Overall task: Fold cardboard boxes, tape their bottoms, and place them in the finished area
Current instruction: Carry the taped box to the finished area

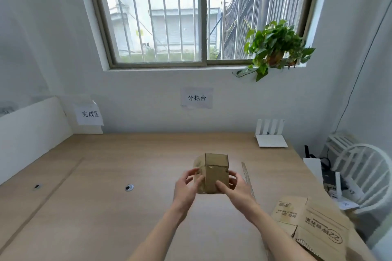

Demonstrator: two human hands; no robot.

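Hands, left hand (186,184) and right hand (233,186), grip a small cardboard box (214,172) between them above the wooden table (106,207).

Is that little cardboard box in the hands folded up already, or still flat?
Folded up. The small box shows several faces and stands as a block between the left hand and right hand.

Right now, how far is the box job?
One box is folded into shape, and both hands, left and right, grip it above the table. Whether its bottom is taped cannot be seen. It has not reached the finished-area sign. Flat cardboard waits.
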